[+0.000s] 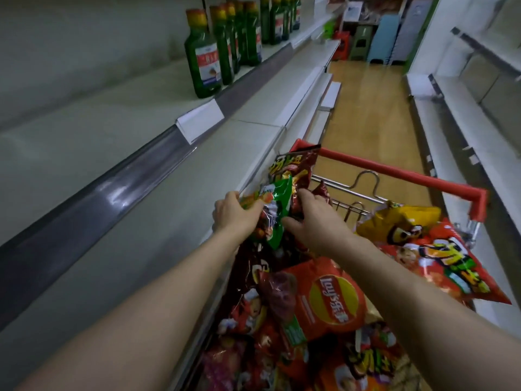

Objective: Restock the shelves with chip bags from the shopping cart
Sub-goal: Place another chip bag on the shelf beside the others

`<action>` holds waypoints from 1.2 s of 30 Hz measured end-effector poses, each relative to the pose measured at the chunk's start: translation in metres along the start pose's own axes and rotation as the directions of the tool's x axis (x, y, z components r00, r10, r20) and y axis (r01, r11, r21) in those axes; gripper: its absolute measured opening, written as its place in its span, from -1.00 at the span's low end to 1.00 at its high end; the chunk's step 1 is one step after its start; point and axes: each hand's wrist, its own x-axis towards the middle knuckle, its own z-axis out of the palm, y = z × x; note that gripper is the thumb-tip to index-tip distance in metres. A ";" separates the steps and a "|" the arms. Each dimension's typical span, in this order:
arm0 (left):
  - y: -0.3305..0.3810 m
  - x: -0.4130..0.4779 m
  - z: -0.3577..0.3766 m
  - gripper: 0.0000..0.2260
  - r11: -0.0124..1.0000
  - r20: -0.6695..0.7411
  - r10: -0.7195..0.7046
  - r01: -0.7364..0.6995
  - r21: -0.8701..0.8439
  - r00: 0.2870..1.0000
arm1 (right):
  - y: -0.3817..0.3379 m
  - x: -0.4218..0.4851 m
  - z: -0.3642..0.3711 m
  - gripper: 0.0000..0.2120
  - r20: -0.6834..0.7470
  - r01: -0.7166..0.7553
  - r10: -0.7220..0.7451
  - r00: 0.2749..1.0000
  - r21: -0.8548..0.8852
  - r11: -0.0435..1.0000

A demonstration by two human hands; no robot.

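Note:
A shopping cart with a red rim (394,170) stands in the aisle, heaped with chip bags. My left hand (234,213) grips a green and orange chip bag (277,206) at the cart's left side, next to the shelf edge. My right hand (315,221) holds the same bundle from the right, with its fingers curled on a dark red bag (298,167) that stands behind the green one. A red Lay's bag (324,297) lies below my arms. Yellow (400,221) and red-orange (451,258) bags lie at the cart's right.
White shelves (141,179) run along the left with a grey price rail (93,198) and a white label holder (201,122). Green bottles (203,57) stand on the upper shelf. More white shelves (465,136) line the right. The wooden floor (372,108) leads to stacked plastic stools (363,43).

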 end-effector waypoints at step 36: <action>0.049 0.040 0.023 -0.72 0.709 0.158 -0.185 0.243 -0.662 0.970 | 0.065 0.031 -0.032 -0.65 0.018 -0.084 0.323 0.946 0.978 0.192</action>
